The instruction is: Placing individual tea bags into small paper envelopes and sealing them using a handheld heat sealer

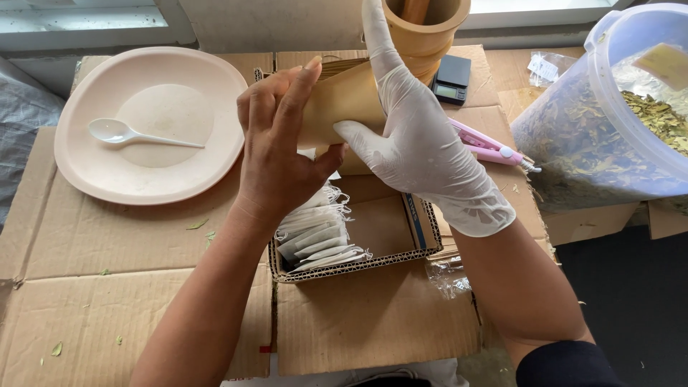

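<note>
Flattened cardboard [129,287] covers the work surface. Toward its far left corner sits a pale pink plate [93,172] with a white plastic spoon [122,133] lying in it. At the far edge, behind the hands, stands a wooden mortar [430,32], with a small black scale [451,77] just beside it. A pink handheld sealer [491,147] lies to the right, partly hidden by the gloved wrist, and a large clear tub [623,122] of dried leaves fills the far right corner. In the middle, below the hands, is a shallow cardboard tray [387,229] with a row of white tea bags [319,236] stacked at its left side. Bits of leaf are scattered over the cardboard.

The left hand [276,143] is bare, raised above the tray, fingers nearly straight and thumb pressed in, gripping the left edge of a brown paper pouch [344,100]. The right hand [419,143], in a white glove, holds the pouch's right side, thumb on its front, forefinger pointing up along the mortar.

The pouch is plain tan paper, held upright over the tray's far edge, its top open.
</note>
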